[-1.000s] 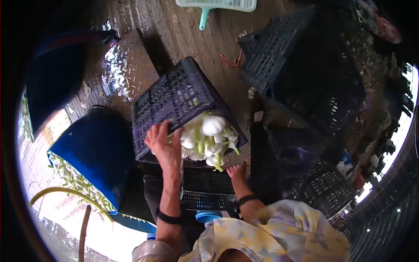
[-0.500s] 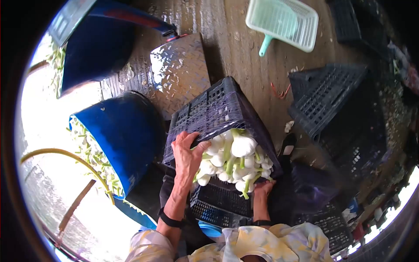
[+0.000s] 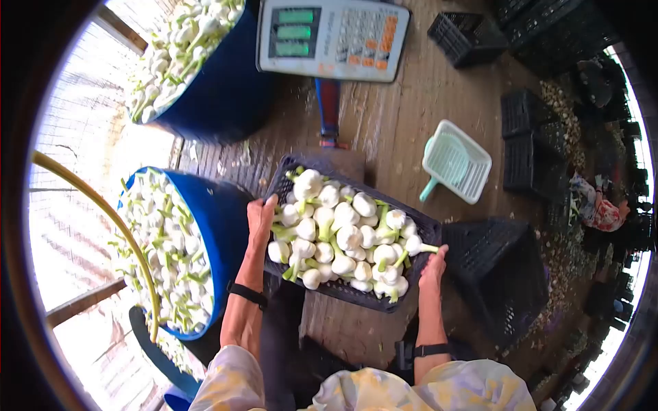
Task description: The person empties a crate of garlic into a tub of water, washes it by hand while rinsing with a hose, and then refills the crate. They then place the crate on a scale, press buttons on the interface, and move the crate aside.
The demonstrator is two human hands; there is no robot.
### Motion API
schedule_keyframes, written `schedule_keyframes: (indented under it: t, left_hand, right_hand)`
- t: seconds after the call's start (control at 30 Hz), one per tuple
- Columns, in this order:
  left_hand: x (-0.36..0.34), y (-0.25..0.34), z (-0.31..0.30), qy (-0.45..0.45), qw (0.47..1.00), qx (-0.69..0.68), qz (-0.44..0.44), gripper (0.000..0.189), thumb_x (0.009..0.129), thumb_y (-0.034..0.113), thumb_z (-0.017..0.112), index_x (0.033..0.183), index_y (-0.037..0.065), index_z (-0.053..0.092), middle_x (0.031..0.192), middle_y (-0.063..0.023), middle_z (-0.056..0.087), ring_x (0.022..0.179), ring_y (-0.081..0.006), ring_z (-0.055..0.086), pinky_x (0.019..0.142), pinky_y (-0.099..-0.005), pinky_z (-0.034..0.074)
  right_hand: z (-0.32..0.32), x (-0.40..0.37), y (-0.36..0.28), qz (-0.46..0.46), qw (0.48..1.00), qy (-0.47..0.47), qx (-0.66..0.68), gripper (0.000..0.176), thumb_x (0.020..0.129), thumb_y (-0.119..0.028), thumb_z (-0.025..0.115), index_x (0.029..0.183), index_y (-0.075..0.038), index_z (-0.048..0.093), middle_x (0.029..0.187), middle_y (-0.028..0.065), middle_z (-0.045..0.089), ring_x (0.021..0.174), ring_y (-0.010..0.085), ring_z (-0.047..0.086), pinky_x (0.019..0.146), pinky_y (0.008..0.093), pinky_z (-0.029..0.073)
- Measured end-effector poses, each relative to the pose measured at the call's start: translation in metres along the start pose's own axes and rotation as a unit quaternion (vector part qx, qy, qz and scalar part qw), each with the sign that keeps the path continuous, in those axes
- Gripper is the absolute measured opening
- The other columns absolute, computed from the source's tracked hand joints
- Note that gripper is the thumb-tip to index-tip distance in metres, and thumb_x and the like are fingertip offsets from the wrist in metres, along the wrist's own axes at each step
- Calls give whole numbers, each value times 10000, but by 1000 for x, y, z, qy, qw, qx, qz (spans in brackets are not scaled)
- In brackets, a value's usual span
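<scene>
A black plastic crate (image 3: 346, 296) full of white garlic bulbs (image 3: 348, 237) with short green stems faces up at me, its far edge overlapping the scale's platform (image 3: 336, 162). My left hand (image 3: 260, 220) grips the left end of its rim, thumb at the top edge. At the right end, the fingers of my right hand (image 3: 433, 266) are closed round the rim, beside a bulb whose stem sticks out over the edge. The hands' undersides are hidden by the crate and its contents.
Blue barrels (image 3: 223, 240) of garlic stand on the left, with a yellow hose (image 3: 113, 205) across one. A scale display (image 3: 334, 40) rises beyond the crate. A pale green basket with a scoop (image 3: 458, 162) and black crates (image 3: 495, 274) lie right. Farther right is another person (image 3: 604, 209).
The crate has swung from steeply tipped toward me to nearly level, both hands still on it. My view has shifted, bringing the scale display and more of the garlic barrels into sight.
</scene>
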State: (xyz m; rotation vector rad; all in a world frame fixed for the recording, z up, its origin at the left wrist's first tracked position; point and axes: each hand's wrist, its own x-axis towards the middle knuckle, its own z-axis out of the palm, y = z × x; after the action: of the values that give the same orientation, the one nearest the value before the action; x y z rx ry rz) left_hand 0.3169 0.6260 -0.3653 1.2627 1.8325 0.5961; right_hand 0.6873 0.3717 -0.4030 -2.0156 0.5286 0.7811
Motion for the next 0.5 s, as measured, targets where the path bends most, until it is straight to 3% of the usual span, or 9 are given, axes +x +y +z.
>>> schedule_keyframes:
  t: [0.03, 0.07, 0.17, 0.23, 0.27, 0.33, 0.43, 0.47, 0.5]
  left_hand:
    - [13, -17, -3, 4, 999, -28, 17, 361, 751, 287, 657, 634, -48, 589, 540, -23, 496, 513, -100, 411, 468, -322, 342]
    - [28, -29, -4, 3, 1000, 6, -4, 454, 736, 371, 619, 715, -82, 608, 557, -123, 536, 551, -146, 477, 542, -381, 402]
    - [61, -50, -6, 25, 999, -34, -17, 451, 752, 369, 620, 686, -76, 599, 555, -106, 534, 551, -154, 475, 539, -383, 400]
    - [86, -43, -5, 18, 999, -45, -18, 449, 751, 370, 622, 680, -73, 596, 553, -107, 524, 552, -156, 474, 539, -382, 399]
    - [97, -42, -6, 17, 998, -56, -18, 448, 750, 370, 623, 673, -70, 592, 550, -108, 515, 552, -157, 474, 538, -381, 397]
    - [117, -52, -4, 23, 999, -38, -29, 450, 748, 375, 626, 661, -65, 584, 546, -114, 510, 548, -165, 474, 539, -385, 397]
    - [149, -72, 4, 40, 997, -16, -56, 465, 742, 395, 636, 646, -56, 576, 562, -135, 523, 548, -206, 490, 557, -398, 407]
    - [154, -79, 8, 47, 996, -10, -75, 477, 737, 410, 643, 643, -52, 576, 582, -151, 542, 554, -239, 505, 576, -407, 417]
    - [159, -86, 12, 54, 994, -4, -94, 489, 732, 426, 651, 640, -49, 575, 602, -167, 561, 560, -273, 520, 595, -416, 428]
  right_hand:
    - [25, 4, -14, -51, 998, -36, -5, 816, 807, -693, 397, 1142, 39, 528, 1019, 111, 565, 837, 210, 534, 695, 331, 429]
    - [43, -5, -36, -38, 995, -62, -62, 834, 807, -693, 394, 1174, 48, 501, 1055, 126, 553, 873, 207, 527, 727, 339, 424]
    - [106, 6, -63, -55, 984, -47, -162, 872, 805, -694, 386, 1240, 60, 440, 1094, 170, 547, 899, 250, 546, 762, 360, 440]
    - [132, -6, -83, -79, 977, -105, -166, 841, 810, -685, 388, 1189, 60, 485, 990, 148, 573, 816, 247, 555, 696, 361, 454]
    - [147, 1, -81, -80, 977, -104, -169, 841, 810, -685, 388, 1189, 60, 485, 990, 148, 573, 816, 247, 555, 696, 361, 454]
    - [178, 24, -74, -92, 986, -63, -122, 783, 815, -670, 410, 1106, 45, 543, 812, 101, 572, 634, 201, 526, 540, 342, 425]
    - [187, 31, -59, -48, 984, -97, -144, 774, 810, -665, 433, 1096, 44, 550, 822, 99, 568, 647, 197, 522, 544, 341, 426]
    - [193, 24, -62, -30, 984, -89, -154, 799, 818, -655, 435, 1165, 61, 505, 1044, 152, 560, 884, 240, 547, 746, 370, 454]
    - [200, 28, -56, -28, 984, -83, -158, 799, 818, -655, 435, 1165, 61, 505, 1044, 152, 560, 884, 240, 547, 746, 370, 454]
